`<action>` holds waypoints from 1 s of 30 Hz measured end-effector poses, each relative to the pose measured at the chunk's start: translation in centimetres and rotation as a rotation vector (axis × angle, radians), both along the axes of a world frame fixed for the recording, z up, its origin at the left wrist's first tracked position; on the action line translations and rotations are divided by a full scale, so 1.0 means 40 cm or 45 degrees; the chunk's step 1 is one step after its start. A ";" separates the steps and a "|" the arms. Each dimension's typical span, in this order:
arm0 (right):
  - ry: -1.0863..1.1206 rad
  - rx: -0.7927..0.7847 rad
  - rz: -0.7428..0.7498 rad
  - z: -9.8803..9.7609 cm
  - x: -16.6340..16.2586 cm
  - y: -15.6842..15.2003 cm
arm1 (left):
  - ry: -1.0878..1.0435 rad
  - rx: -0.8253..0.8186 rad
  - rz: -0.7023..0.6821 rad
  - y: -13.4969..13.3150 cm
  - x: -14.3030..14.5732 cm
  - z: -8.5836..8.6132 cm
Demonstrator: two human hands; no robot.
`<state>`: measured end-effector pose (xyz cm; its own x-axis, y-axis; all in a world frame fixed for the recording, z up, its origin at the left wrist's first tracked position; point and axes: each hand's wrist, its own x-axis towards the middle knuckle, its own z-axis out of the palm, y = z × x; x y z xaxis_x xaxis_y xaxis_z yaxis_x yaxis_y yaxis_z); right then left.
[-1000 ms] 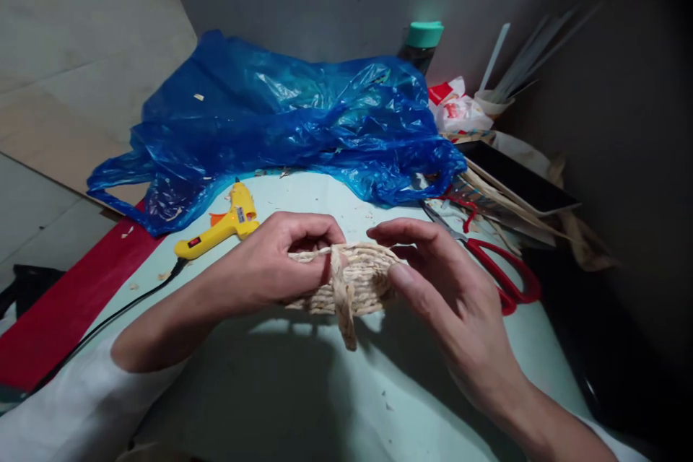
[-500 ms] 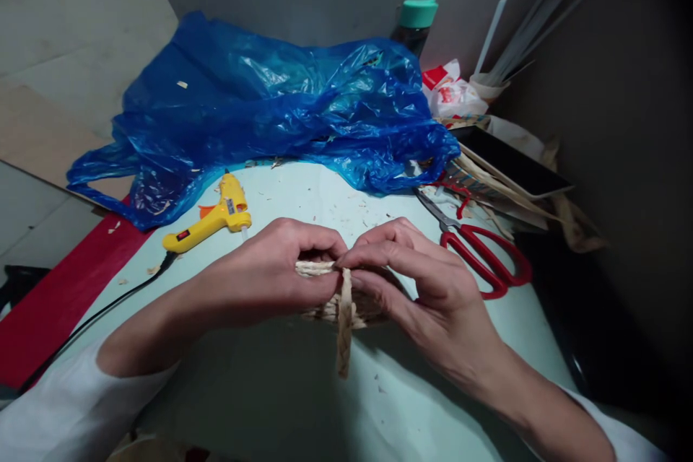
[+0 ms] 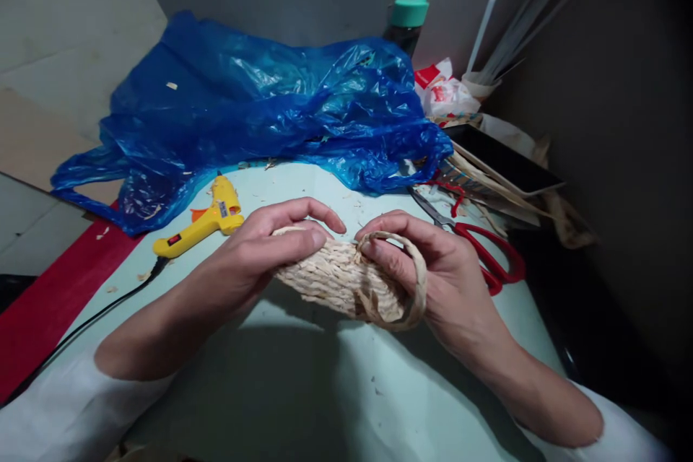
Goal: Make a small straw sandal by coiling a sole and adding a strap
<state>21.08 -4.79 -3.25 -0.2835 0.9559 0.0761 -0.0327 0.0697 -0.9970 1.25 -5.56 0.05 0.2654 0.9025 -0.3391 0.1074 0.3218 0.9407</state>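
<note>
Between my hands, above the table, is a small woven straw basket (image 3: 325, 278) with its braided side turned toward me. A braided handle (image 3: 419, 278) loops out from its right part. My left hand (image 3: 271, 242) grips the basket's left end, thumb along the upper edge and index finger arched over it. My right hand (image 3: 427, 253) pinches the top edge where the loop begins, thumb in front and fingers behind. The far side of the basket is hidden.
A yellow glue gun (image 3: 200, 227) with a black cord lies to the left. Red-handled scissors (image 3: 495, 256) are at right, beside a tablet-like dark panel (image 3: 503, 159) on piled straw strips. A crumpled blue plastic bag (image 3: 260, 108) spreads across the back, before a green-capped bottle (image 3: 408, 14).
The basket has turned so its woven side and the looped handle now show. My left index finger has lifted off the edge, and the two hands have moved slightly apart.
</note>
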 end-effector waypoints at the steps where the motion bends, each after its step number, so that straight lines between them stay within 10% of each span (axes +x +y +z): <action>1: 0.013 -0.012 -0.010 0.001 0.000 -0.001 | 0.009 0.021 0.011 0.000 -0.001 -0.009; 12: -0.040 0.049 -0.022 0.001 -0.004 -0.014 | 0.367 0.444 0.001 0.002 0.010 -0.022; 30: -0.020 0.153 -0.057 -0.021 -0.009 -0.031 | 0.417 0.389 0.112 -0.004 0.050 -0.018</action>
